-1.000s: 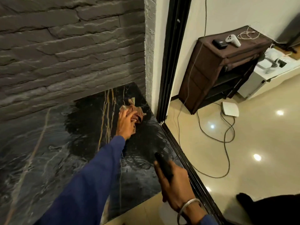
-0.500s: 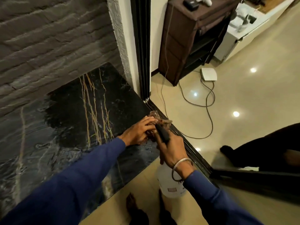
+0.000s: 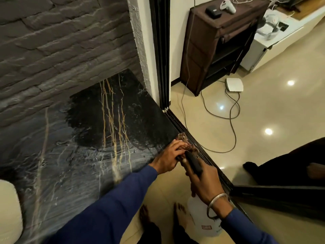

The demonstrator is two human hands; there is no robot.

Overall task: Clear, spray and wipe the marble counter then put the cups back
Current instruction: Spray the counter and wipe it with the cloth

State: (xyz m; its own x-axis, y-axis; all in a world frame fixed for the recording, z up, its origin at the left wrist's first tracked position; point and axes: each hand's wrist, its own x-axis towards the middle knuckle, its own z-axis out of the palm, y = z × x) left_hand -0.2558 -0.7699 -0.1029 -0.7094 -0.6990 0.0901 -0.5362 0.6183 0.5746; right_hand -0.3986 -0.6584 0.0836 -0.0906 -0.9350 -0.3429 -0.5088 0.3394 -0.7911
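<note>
My left grip (image 3: 168,156) presses the brown cloth (image 3: 188,147), fingers stretched over it, at the right-hand edge of the black marble bench (image 3: 98,138). Just beside it, my right grip (image 3: 204,180) is clenched round the spray bottle (image 3: 204,222), which hangs off the bench above the floor (image 3: 263,106).

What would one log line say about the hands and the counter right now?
stage: wiping | left hand: presses cloth at counter right edge | right hand: holds spray bottle | cups: not in view
</note>
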